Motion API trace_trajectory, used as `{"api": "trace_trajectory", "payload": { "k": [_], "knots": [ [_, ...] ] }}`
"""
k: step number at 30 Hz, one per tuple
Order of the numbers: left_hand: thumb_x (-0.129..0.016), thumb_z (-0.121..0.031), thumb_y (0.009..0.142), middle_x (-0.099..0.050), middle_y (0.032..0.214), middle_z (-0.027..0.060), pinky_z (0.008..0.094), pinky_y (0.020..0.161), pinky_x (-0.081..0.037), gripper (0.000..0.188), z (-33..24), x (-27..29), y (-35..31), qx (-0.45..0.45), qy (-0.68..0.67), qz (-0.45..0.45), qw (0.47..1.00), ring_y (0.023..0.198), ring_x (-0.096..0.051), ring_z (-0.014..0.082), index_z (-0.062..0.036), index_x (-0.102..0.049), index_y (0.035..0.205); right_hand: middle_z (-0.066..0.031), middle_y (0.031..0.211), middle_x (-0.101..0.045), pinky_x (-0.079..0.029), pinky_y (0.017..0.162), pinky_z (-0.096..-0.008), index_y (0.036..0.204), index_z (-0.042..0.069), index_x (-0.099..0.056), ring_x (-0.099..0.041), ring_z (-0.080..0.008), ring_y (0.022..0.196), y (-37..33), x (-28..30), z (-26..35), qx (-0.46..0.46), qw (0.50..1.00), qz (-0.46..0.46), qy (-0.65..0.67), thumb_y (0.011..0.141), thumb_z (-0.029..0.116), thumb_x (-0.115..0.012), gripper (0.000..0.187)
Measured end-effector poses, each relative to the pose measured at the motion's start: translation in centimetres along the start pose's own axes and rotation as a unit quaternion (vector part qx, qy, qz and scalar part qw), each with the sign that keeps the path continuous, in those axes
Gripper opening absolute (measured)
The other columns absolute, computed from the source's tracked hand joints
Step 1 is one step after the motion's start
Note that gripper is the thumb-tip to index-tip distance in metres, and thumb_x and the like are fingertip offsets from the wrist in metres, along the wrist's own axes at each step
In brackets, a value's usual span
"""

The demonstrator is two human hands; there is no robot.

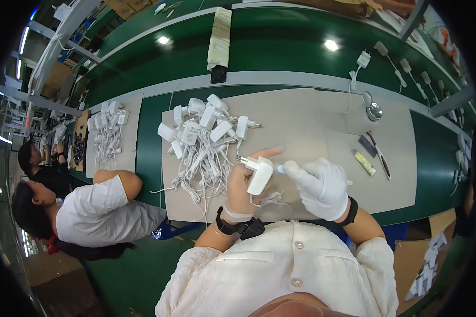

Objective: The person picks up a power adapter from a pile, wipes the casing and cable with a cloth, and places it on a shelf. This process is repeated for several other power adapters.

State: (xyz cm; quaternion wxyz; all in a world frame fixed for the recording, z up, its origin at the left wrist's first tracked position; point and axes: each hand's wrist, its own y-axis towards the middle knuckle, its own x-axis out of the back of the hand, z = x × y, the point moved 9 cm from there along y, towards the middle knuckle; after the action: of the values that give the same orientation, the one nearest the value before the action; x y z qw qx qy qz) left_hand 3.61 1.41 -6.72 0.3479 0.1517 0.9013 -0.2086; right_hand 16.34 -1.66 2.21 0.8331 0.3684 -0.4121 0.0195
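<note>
My bare left hand (pixel 239 186) grips a white power adapter (pixel 260 177) with two metal prongs pointing up and to the left. Its thin white cable (pixel 271 198) hangs in a loose bundle below. Just right of the adapter, my right hand (pixel 323 189) wears a white glove, thumb and fingers pinched together. A small pale-blue bit shows at those fingertips, too small to name, apart from the adapter. Left of my hands lies a heap of white adapters (pixel 217 131) with their cables (pixel 195 166) tangled toward me.
Beige cardboard (pixel 296 121) covers the green bench. On its right lie a yellow packet (pixel 364 162), a dark block (pixel 367 146), a pen-like tool (pixel 380 156) and a metal-topped container (pixel 374 111). A co-worker (pixel 90 208) sits at left; an open carton (pixel 407 264) stands lower right.
</note>
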Motion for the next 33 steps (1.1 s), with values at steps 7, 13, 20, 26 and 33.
{"api": "trace_trajectory", "payload": {
  "k": [7,13,20,26,33],
  "knots": [
    [-0.039,-0.01,0.09,-0.045,0.062,-0.0055,0.0186,0.045,-0.026,0.042,-0.3,0.4,0.3,-0.072,0.172,-0.02,0.982,0.049,-0.036,0.0016,0.0075,-0.053,0.125,0.0004,0.069,-0.056,-0.041,0.044,-0.0356,0.119,0.018,-0.063,-0.051,-0.0211,0.055,-0.1,-3.1,2.4,0.017,0.993,0.113,0.013,0.067,0.01,-0.063,0.052],
    [-0.042,-0.012,0.089,-0.046,0.066,-0.0073,0.0181,0.046,-0.026,0.041,-1.9,-0.3,-0.4,-0.123,0.212,-0.064,0.967,0.051,-0.037,0.0005,0.0067,-0.056,0.122,0.0018,0.067,-0.05,-0.042,0.043,-0.0331,0.122,0.022,-0.061,-0.049,-0.0195,0.054,-1.0,-1.5,1.9,0.051,0.991,0.094,0.082,0.074,0.013,-0.06,0.048],
    [-0.036,-0.018,0.091,-0.044,0.065,-0.0064,0.0196,0.044,-0.026,0.044,-1.1,-1.7,-0.6,-0.205,0.342,-0.091,0.912,0.05,-0.035,0.0025,0.0061,-0.054,0.123,0.0002,0.065,-0.053,-0.04,0.043,-0.036,0.119,0.022,-0.062,-0.052,-0.0217,0.056,0.4,-2.3,2.3,0.001,0.997,0.069,-0.027,0.073,0.009,-0.06,0.048],
    [-0.033,-0.019,0.091,-0.043,0.061,-0.004,0.0207,0.042,-0.026,0.046,1.0,1.8,0.0,-0.047,0.034,-0.072,0.996,0.048,-0.034,0.0047,0.007,-0.051,0.125,-0.0009,0.068,-0.056,-0.041,0.047,-0.0382,0.116,0.019,-0.064,-0.054,-0.0245,0.059,-3.9,-5.4,2.2,0.023,0.967,0.225,0.121,0.068,0.008,-0.066,0.049],
    [-0.035,-0.018,0.092,-0.042,0.059,-0.003,0.0203,0.039,-0.023,0.044,0.8,2.4,-0.1,-0.1,-0.025,-0.107,0.989,0.046,-0.034,0.0048,0.0081,-0.051,0.123,-0.0033,0.08,-0.058,-0.042,0.054,-0.0369,0.109,0.015,-0.069,-0.054,-0.0249,0.064,-1.9,-1.4,-1.5,-0.1,0.991,-0.034,0.084,0.067,0.004,-0.068,0.043]
  ]
}}
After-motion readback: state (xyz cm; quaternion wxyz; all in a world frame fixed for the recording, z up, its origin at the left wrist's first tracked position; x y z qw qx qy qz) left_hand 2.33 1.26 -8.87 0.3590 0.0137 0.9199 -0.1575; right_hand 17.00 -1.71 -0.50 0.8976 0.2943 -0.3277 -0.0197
